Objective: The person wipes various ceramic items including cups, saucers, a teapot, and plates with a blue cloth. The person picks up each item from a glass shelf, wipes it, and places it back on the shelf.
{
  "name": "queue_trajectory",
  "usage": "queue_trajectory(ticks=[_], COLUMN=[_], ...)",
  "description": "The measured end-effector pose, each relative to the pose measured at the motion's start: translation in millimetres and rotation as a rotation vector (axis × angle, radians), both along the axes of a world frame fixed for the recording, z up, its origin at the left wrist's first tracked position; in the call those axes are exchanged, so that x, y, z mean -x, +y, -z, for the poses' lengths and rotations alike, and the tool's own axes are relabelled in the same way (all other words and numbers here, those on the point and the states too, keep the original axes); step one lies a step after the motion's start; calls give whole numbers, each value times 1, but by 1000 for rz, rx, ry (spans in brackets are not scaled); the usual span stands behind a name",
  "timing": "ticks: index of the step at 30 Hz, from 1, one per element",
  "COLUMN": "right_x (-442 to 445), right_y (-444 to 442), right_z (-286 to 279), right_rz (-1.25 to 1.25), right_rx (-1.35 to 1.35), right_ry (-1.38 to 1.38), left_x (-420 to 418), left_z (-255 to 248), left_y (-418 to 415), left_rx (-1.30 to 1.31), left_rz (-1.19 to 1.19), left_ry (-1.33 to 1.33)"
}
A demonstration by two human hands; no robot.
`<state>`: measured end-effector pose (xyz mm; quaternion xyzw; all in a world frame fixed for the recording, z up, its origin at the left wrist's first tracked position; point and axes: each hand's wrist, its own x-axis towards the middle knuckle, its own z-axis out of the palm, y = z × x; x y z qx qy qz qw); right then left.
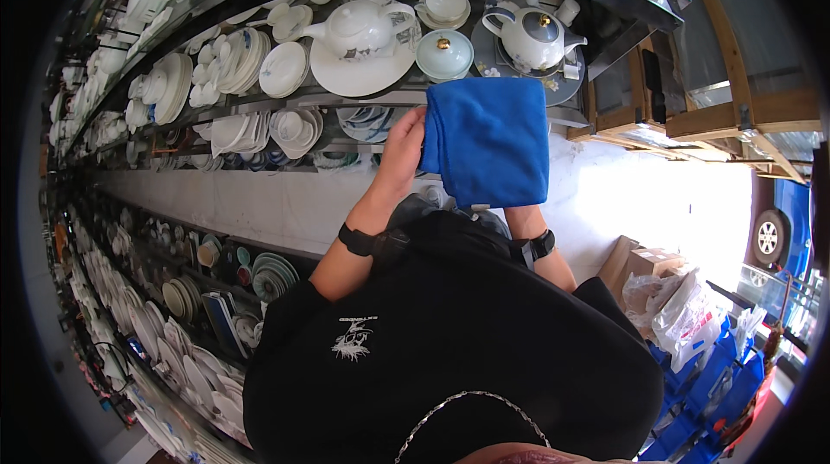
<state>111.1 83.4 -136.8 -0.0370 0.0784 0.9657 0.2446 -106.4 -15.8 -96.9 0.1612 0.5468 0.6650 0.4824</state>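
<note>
A folded blue cloth point(493, 140) is held up in front of my body, before the shelf. My left hand point(405, 143) grips its left side, with the thumb along the folded edge. My right hand point(524, 217) goes beneath the lower right part of the cloth; only the wrist end shows, and the fingers are hidden. Just beyond the cloth are a pale lidded bowl point(445, 54) with a gold knob and a white teapot point(535, 39) with a grey lid. Another white teapot point(360, 26) stands on a large plate point(363, 78) further left.
Shelves of stacked plates point(243, 62) run along the left. More dishes point(188, 360) fill the lower-left racks. At right are wooden frames point(733, 117), a cardboard box point(655, 261), plastic bags point(687, 321) and blue crates point(720, 380). A blue vehicle point(788, 217) is outside.
</note>
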Motion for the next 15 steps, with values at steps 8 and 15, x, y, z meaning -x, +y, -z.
queue_trajectory(ticks=[8,15], right_x=[-29,-26], right_y=[19,16], right_z=[-3,1], right_rz=[72,69], right_rx=[-56,-104], right_ry=[-79,-174], left_x=[59,75], left_z=[24,52], left_y=[77,126], left_rx=[54,57], left_rz=[-113,-172], left_ry=[1123,1466])
